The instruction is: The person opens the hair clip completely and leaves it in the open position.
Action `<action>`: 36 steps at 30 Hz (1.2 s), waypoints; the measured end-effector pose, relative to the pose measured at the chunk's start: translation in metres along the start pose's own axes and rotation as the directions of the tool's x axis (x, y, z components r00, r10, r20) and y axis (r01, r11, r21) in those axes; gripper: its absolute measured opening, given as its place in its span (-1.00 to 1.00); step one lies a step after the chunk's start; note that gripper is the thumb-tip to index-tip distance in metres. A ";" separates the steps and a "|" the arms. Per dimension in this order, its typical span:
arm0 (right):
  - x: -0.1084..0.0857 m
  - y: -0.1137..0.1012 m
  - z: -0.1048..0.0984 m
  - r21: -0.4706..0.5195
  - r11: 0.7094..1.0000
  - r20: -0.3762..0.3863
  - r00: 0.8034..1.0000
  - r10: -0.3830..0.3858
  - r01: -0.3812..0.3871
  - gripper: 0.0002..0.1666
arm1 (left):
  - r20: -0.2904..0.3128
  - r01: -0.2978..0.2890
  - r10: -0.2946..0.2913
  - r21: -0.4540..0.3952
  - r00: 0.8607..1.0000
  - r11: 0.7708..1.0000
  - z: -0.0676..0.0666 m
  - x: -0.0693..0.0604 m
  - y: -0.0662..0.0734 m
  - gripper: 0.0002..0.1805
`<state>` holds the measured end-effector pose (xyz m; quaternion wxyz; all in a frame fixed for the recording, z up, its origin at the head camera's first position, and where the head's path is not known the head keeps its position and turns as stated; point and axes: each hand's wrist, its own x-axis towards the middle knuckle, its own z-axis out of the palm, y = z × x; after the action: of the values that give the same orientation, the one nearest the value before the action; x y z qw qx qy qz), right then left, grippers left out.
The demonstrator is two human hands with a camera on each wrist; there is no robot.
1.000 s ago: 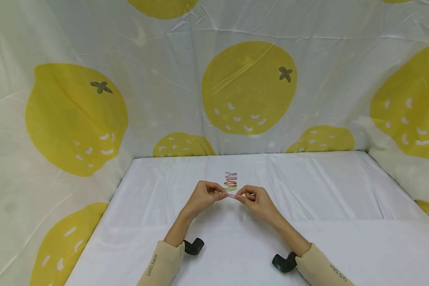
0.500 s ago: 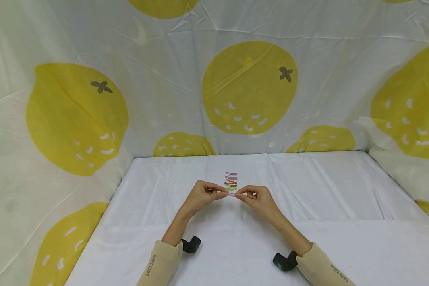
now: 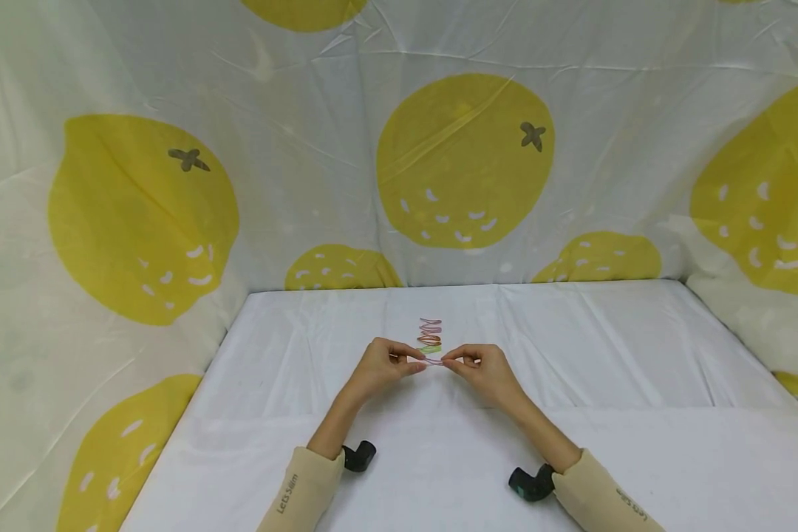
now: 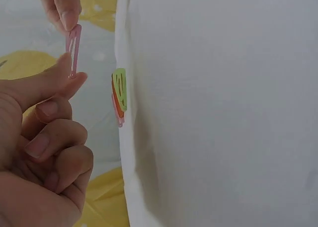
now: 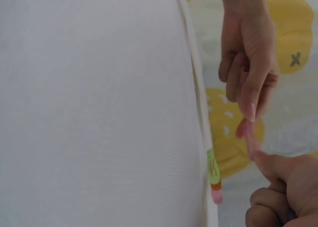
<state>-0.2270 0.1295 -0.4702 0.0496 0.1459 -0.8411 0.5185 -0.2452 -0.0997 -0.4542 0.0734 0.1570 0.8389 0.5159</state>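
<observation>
A pink snap hair clip (image 3: 434,362) is stretched lengthwise between both hands, slightly above the white table. My left hand (image 3: 380,367) pinches one end of it with thumb and index finger. At the other end, the thumb and index finger of my right hand (image 3: 482,372) pinch the clip. In the left wrist view the held clip (image 4: 75,50) shows its long frame with a slot. Just behind the hands, several more hair clips lie in a row: a green clip (image 3: 432,349) nearest, orange clips (image 3: 428,340) beyond it, then pink clips (image 3: 430,326).
The white-covered table (image 3: 605,355) runs to a back edge against a white curtain (image 3: 306,170) with a yellow lemon print. Both forearms wear beige sleeves (image 3: 301,488), each with a black wrist camera mount (image 3: 532,484) beside it.
The two strands of the held clip look more apart in the head view. Left thumb and index finger have spread slightly, and the hands have barely shifted.
</observation>
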 end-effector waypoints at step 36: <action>0.040 0.025 0.013 0.027 0.986 0.102 0.981 0.163 -0.166 -0.87 | -0.117 0.087 -0.034 0.487 0.993 0.869 0.006 0.026 0.001 -0.81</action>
<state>-0.2718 0.1211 -0.4884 -0.0380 0.1024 -0.8424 0.5276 -0.2675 -0.0854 -0.4554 0.0032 0.1168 0.9496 0.2907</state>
